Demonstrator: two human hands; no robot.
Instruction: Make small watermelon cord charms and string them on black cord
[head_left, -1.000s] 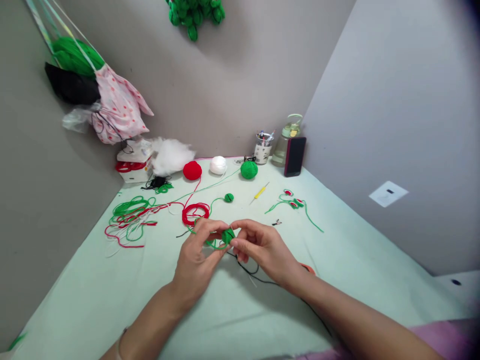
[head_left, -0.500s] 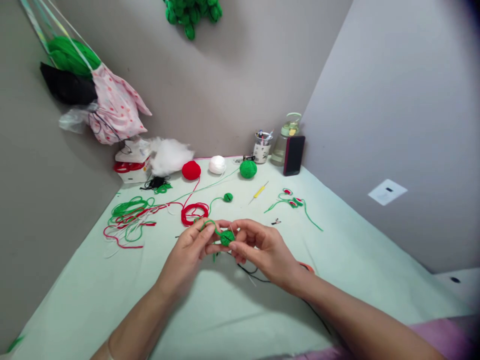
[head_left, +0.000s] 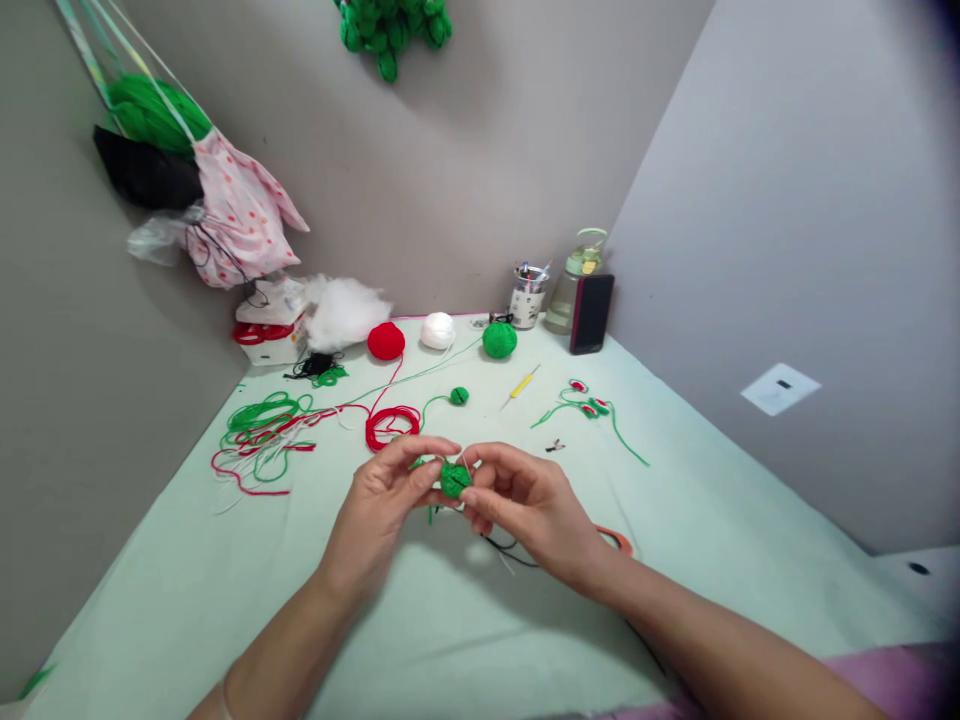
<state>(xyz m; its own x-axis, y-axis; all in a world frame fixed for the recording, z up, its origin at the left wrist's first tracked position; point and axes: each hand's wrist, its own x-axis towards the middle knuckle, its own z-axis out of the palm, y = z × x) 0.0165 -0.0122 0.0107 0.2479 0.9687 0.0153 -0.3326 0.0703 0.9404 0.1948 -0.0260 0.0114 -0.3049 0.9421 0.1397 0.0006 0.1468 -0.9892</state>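
Note:
Between my two hands, above the table, is a small green crocheted ball with a black line across it. My left hand grips its left side, thumb and fingers closed in. From the right, my right hand has its thumb and fingertips pressed on the ball. A thin pale thread or needle stands up at the ball's top by the right fingertips; which of these it is I cannot tell. Green yarn shows beside the left thumb. Just beyond the hands lies a second small green ball with a yarn tail.
Behind stand a red yarn ball, a white yarn ball and a green yarn ball. Loose yarn lies left; a yellow-handled hook and small red-green pieces lie right. A phone leans by a bottle.
The left fingers have shifted over the top of the green ball, and the green yarn loop above the left thumb no longer shows. The right hand keeps its hold. The view shifts slightly.

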